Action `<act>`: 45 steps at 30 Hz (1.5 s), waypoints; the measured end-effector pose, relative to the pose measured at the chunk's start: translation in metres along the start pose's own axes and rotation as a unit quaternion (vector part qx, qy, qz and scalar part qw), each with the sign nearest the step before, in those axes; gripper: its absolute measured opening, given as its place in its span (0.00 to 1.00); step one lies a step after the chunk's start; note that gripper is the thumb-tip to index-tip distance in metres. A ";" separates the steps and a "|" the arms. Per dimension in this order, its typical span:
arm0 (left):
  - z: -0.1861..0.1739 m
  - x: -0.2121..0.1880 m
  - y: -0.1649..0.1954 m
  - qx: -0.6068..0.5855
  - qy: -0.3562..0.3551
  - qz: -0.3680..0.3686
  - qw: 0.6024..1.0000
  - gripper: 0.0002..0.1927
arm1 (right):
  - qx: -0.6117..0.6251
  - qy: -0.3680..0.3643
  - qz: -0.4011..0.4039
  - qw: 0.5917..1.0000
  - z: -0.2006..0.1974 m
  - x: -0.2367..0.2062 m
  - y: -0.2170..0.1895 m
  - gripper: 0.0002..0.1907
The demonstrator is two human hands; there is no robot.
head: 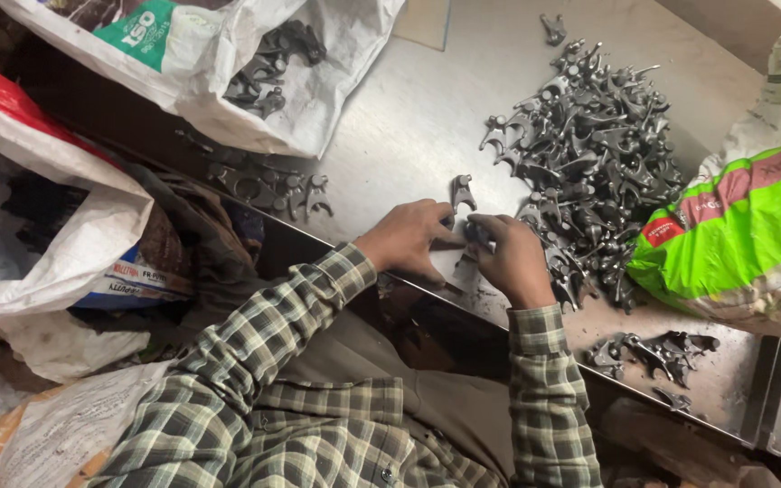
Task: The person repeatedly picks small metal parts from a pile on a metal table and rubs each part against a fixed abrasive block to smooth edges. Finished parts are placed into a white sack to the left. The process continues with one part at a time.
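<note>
One head-worn camera looks steeply down, close over the metal table.

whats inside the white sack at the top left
Dark metal forked parts show in the mouth of the white sack; how many lie deeper is hidden by its folds.

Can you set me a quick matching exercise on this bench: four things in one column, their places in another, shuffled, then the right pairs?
Things:
1. big pile of metal parts
2. green sack
3. white sack
4. single metal part

Places:
A. upper left, lying open with dark parts inside
B. just beyond the left hand
C. right edge of the metal table
D. middle of the table, beyond the right hand

Pairs: 1-D, 2-C, 3-A, 4-B
</note>
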State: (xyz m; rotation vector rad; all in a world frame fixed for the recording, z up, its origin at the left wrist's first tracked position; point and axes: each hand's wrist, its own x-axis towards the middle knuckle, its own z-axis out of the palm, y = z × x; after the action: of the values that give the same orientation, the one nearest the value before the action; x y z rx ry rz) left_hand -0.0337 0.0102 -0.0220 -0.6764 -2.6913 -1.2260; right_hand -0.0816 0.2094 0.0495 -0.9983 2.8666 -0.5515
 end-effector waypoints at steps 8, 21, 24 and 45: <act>-0.003 0.004 0.003 -0.006 -0.044 -0.042 0.998 0.32 | 0.212 0.061 0.127 0.967 0.000 -0.032 0.023 0.23; -0.002 0.001 0.003 0.009 -0.028 -0.035 0.999 0.31 | 0.137 0.104 0.097 0.980 0.020 -0.112 0.043 0.21; -0.003 0.002 0.003 0.009 -0.046 -0.049 0.998 0.31 | 0.136 0.095 0.073 0.983 0.019 -0.110 0.037 0.21; -0.001 0.004 0.003 0.001 -0.053 -0.037 0.998 0.33 | 0.106 0.176 0.103 0.973 0.044 -0.098 0.025 0.14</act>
State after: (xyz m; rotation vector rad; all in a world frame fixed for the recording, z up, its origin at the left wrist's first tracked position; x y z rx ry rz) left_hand -0.0359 0.0122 -0.0179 -0.6663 -2.8275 -1.2391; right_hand -0.0117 0.2733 -0.0061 -0.6132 3.0648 -1.0842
